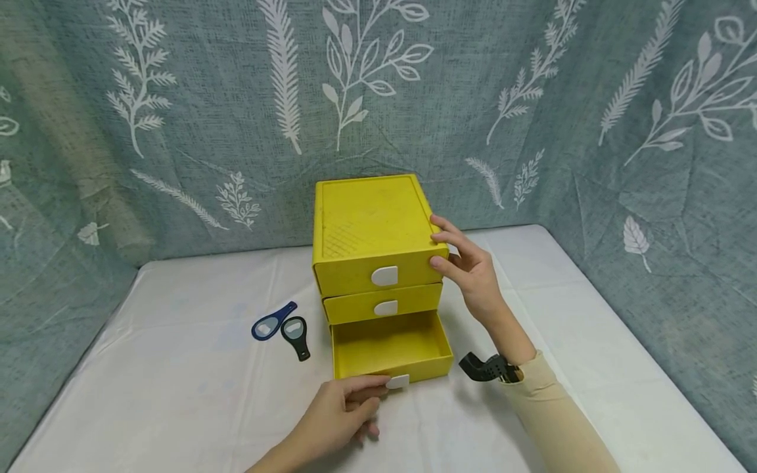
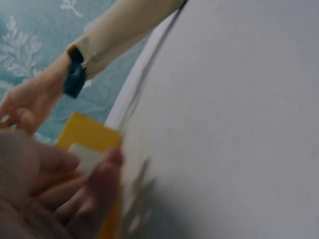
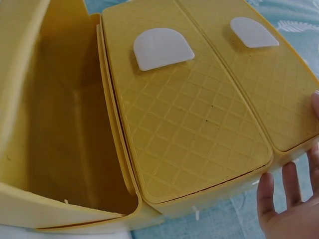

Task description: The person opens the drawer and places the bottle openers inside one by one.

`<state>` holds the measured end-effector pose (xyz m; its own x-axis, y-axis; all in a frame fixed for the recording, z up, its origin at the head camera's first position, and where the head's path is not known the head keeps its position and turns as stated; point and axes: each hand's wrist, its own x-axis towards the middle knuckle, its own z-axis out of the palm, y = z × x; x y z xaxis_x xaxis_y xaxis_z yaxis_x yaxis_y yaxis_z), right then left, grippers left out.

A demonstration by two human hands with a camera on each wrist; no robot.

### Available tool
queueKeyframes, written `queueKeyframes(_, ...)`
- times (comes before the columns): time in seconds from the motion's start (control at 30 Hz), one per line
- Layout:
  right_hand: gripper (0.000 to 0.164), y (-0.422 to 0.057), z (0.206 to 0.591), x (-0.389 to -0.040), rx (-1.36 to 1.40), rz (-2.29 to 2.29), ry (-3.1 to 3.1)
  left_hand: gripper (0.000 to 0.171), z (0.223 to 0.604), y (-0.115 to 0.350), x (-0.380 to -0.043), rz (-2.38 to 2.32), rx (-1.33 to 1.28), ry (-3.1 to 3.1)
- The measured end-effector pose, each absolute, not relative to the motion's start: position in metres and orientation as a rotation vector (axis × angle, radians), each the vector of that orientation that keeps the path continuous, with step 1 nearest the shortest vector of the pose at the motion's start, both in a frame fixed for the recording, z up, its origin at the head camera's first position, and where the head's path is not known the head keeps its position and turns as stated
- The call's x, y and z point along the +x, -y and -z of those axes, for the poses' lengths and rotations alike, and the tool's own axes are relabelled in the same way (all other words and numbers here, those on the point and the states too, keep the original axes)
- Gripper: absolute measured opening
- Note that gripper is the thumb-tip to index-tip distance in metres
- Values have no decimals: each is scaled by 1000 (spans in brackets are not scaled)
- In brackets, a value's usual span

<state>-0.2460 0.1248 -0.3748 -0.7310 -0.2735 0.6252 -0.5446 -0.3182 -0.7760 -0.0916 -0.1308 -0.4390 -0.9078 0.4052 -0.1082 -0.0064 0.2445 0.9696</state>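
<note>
A yellow drawer cabinet (image 1: 378, 217) with three stacked drawers stands on the table. Its bottom drawer (image 1: 390, 341) is pulled out, its bare yellow inside showing. At that drawer's front, my left hand (image 1: 334, 417) holds the white handle (image 1: 397, 382) with its fingertips, the thumb lower down. The left wrist view shows the fingers around this white tab (image 2: 85, 158). My right hand (image 1: 476, 272) grips the cabinet's top right front corner, thumb on the front and fingers over the top edge. In the right wrist view, several fingers (image 3: 265, 191) touch the cabinet's side.
Left of the cabinet lie a blue magnifying glass (image 1: 274, 320) and a black one (image 1: 296, 337), close together. White cloth covers the table (image 1: 177, 368). A grey-green leaf-patterned curtain (image 1: 225, 131) hangs behind and at both sides.
</note>
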Motion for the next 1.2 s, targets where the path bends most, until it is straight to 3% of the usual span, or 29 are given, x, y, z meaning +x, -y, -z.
queueKeyframes(0.23,31,-124,374,-247,1069,-2164,1693,11,424,209,-110,-1437,635,-2429)
queueKeyframes(0.33,31,-123,374,-247,1072,-2167,1686,9,423,247,-122,-1389,559,-2606)
queueKeyframes(0.47,31,-123,375,-246,1066,-2165,1687,21,428,278,-137,-1398,406,-2736)
queueKeyframes(0.63,31,-123,375,-246,1051,-2170,1688,42,434,284,-158,-1390,364,-2767)
queueKeyframes(0.87,32,-124,376,-246,1040,-2181,1684,58,438,276,-184,-1209,473,-2801)
queueKeyframes(1.2,33,-125,377,-247,1055,-2191,1684,60,440,277,-196,-1097,521,-2792)
